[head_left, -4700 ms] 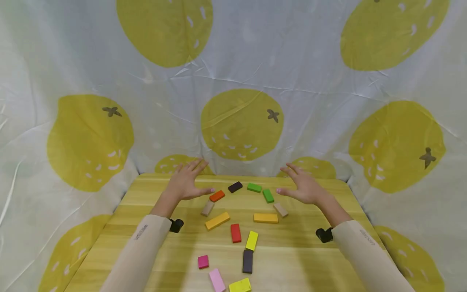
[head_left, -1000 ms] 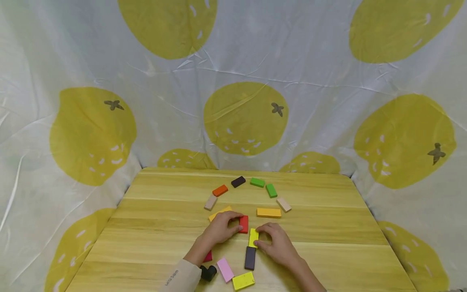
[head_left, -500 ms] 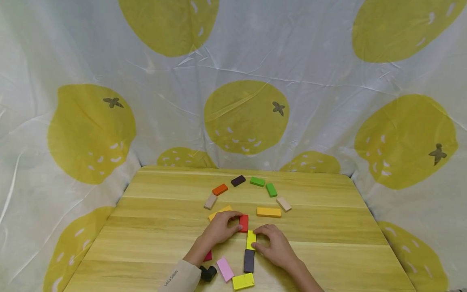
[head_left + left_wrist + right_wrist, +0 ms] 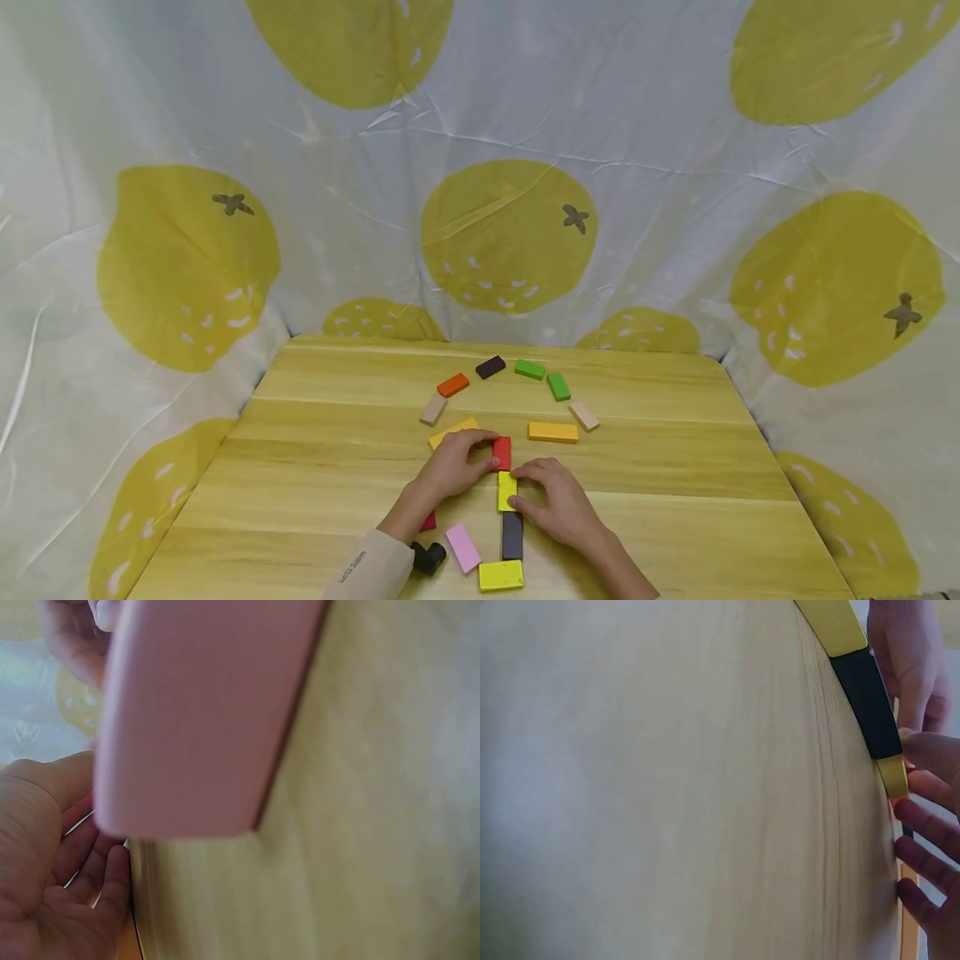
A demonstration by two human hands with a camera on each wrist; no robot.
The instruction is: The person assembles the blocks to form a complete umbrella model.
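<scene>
In the head view my left hand (image 4: 450,468) holds a small red block (image 4: 502,453) by its left side, thumb near and fingers at the far end. My right hand (image 4: 561,502) pinches a yellow block (image 4: 507,492) just below it, thumb and forefinger at its right side. The yellow block's near end meets a dark block (image 4: 512,536), and a wider yellow block (image 4: 501,575) lies crosswise below that. Left of these a pink block (image 4: 462,548) lies slanted; it looms large in the left wrist view. My left arm partly hides a magenta block (image 4: 428,522).
Farther back an arc of small blocks spans the wooden table (image 4: 315,450), among them an orange block (image 4: 453,385), a black block (image 4: 491,367) and a green block (image 4: 529,368). A long orange-yellow block (image 4: 552,432) lies under the arc's right side. Behind hangs a lemon-print cloth (image 4: 360,200).
Both hands came down from the far side onto the blocks. The red block shifted right. Over the last second the right hand slid the yellow block left, into line between red and dark.
</scene>
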